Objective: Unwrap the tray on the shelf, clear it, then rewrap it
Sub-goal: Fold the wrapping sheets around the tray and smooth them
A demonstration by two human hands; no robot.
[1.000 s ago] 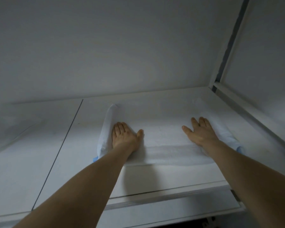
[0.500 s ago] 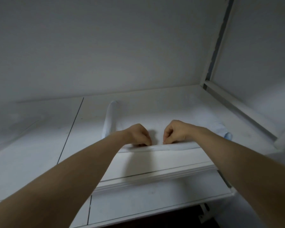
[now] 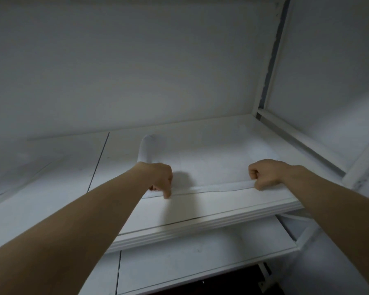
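Underneath, tray hidden by wrap (image 3: 211, 165), left hand (image 3: 160, 179) and right hand (image 3: 264, 174) curled, pinched its near fold, had spread apart.

Free shelf (image 3: 58, 184) leftward (wall (image 3: 332, 77) rightward)

The tray (image 3: 211, 165) is lying flat on the upper shelf (image 3: 190, 211), sitting fully covered by its white wrap (image 3: 222, 187). The wrap's near edge is running as a folded band along the front, while the left end is bulging into a rounded roll.
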